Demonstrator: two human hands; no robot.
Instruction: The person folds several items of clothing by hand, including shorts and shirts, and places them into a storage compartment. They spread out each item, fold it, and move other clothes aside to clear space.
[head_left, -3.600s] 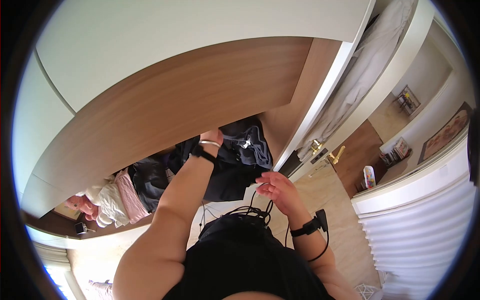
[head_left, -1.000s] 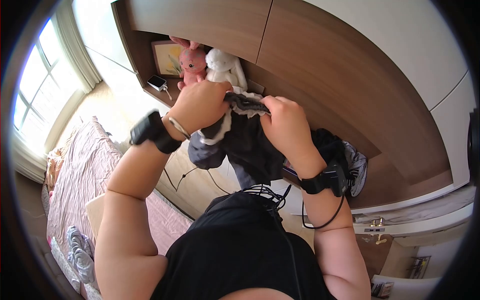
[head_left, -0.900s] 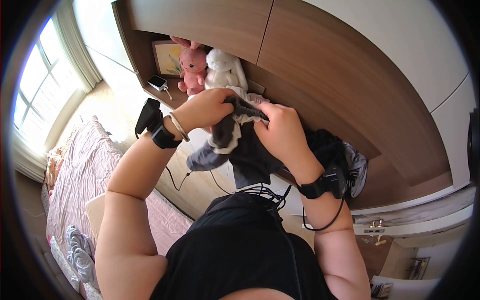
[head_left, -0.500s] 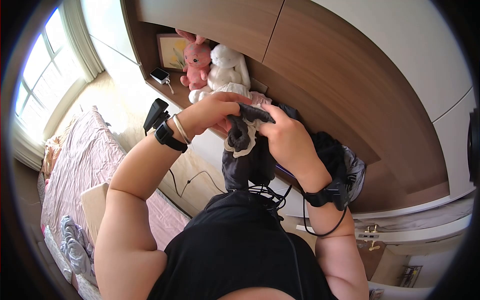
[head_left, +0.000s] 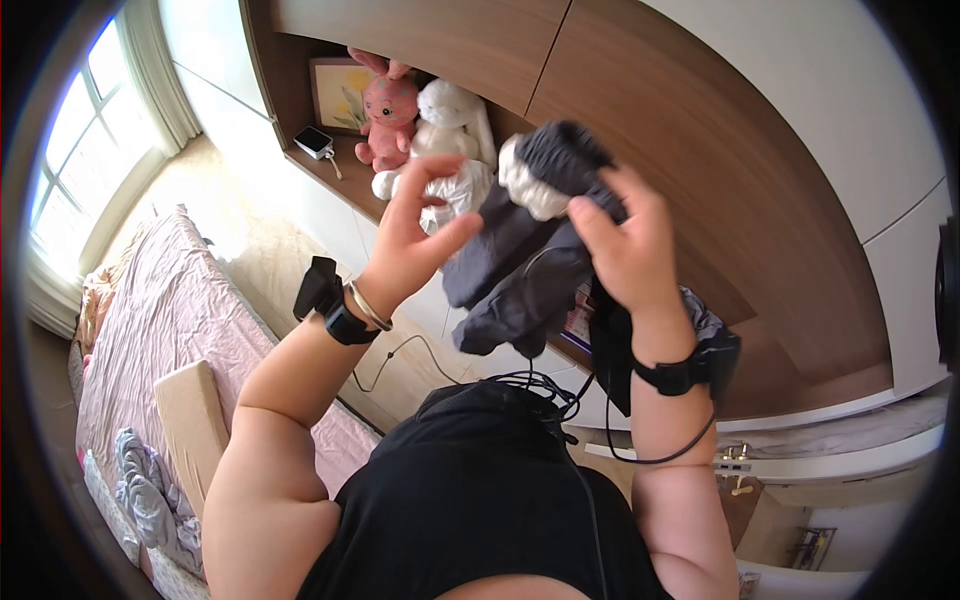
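Item: dark grey garment, bunched, pale lining showing at its top. Held up in mid-air at centre frame, in front of the shelf; its loose end hangs toward the cables at the chest.

Hands: right hand closed on the garment's upper bunch, fingers over the fold. Left hand loosely open with fingers spread, the thumb against the garment's left side and no real grip.

Risks, as judged:
- One hand alone carries the cloth; a slackened hold would likely drop it onto the cables or the floor
- The hanging end could snag the cables or the lead at the right wrist
- A sweep to the upper left could knock the white plush rabbit or the pink plush rabbit, both just behind the left hand's fingers
- The small device sits near the shelf's front edge, easily brushed off

Edges and room:
- Wooden cabinet fronts close off the top of frame; little room upward
- A dark clothes pile crowds the shelf at centre right
- Open room lies lower left, over the bed and its cushion, and between body and shelf
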